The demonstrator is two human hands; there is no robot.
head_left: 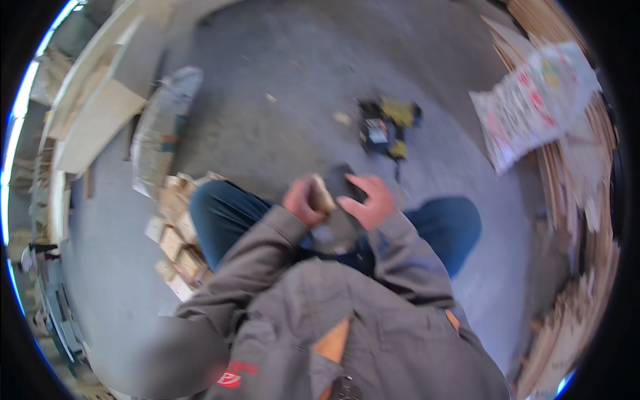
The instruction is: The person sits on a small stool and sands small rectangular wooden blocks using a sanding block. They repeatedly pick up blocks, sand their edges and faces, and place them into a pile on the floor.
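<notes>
In front of my lap, my left hand (305, 200) is closed around a small pale wood block (323, 195). Facing it, my right hand (373, 201) grips a dark grey flat piece (346, 181), its kind too blurred to make out. The dark piece is held close beside the block; whether they touch I cannot tell. My knees are spread to either side of both hands. Beyond them on the floor lies a yellow-green and black power tool (390, 125).
Several small wood blocks (175, 243) are heaped beside my left knee. A filled sack (165, 127) stands behind them, near pale boards (100, 127). To the right, a white woven sack (537, 103) with red print rests on stacked wood strips (580, 160).
</notes>
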